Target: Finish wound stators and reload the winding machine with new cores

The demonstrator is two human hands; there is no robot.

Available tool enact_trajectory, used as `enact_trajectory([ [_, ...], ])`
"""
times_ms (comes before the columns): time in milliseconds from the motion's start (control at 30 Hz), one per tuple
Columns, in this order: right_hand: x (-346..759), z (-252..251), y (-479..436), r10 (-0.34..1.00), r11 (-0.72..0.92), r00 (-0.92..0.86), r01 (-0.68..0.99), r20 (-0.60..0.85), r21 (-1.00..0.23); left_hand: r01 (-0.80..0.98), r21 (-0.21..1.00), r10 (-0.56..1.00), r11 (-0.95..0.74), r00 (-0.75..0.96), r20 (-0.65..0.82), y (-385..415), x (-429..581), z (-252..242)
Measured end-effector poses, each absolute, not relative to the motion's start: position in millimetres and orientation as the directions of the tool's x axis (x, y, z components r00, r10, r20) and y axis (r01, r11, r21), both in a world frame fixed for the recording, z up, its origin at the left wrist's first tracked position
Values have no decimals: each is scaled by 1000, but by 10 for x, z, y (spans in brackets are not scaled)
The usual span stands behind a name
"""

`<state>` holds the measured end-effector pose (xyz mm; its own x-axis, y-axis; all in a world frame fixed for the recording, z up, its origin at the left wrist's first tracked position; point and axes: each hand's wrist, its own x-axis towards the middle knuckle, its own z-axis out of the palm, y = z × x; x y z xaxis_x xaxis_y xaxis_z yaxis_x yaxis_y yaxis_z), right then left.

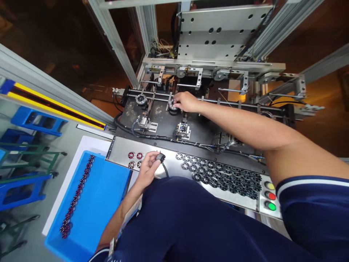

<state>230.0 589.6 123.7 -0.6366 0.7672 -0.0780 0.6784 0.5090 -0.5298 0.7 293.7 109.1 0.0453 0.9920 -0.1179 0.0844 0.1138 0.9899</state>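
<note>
My right hand (185, 102) reaches into the machine, its fingers closed on the round metal part in the second fixture (173, 109). Another round part (141, 100) sits in the fixture to the left. Low in front of me, my left hand (149, 165) grips a small dark block (160, 157) with a black cable running down from it. Just left of that hand, red-centred rotors (131, 155) lie on the metal ledge. To its right, rows of black ring parts (218, 173) cover the ledge.
A blue tray (109, 196) at the lower left holds a line of red and black rotors (79, 191). Clamp arms (200, 78) overhang the fixtures. Cables run along the machine's front edge. Yellow, red and green buttons (270, 196) are at the ledge's right end.
</note>
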Motion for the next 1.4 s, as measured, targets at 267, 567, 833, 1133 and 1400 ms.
enact_trajectory([
  [267,2557,1271,5590,658,675,-746,645,-104,-358,-52,994,994,101,-41,-103,2748,-232,1317],
  [567,2162,2011,4664,604,751,-754,431,257,-501,22,949,948,-314,-46,315,2821,-119,1670],
  [833,2055,1983,3120,625,716,-645,249,440,-652,-75,973,975,-220,10,221,2653,167,1700],
  [1133,2589,2138,3053,676,346,-713,84,186,-935,87,955,940,-284,223,259,2564,350,1670],
  [1400,2782,2114,3114,438,153,-898,34,37,-988,199,895,863,-399,412,293,2551,445,1682],
])
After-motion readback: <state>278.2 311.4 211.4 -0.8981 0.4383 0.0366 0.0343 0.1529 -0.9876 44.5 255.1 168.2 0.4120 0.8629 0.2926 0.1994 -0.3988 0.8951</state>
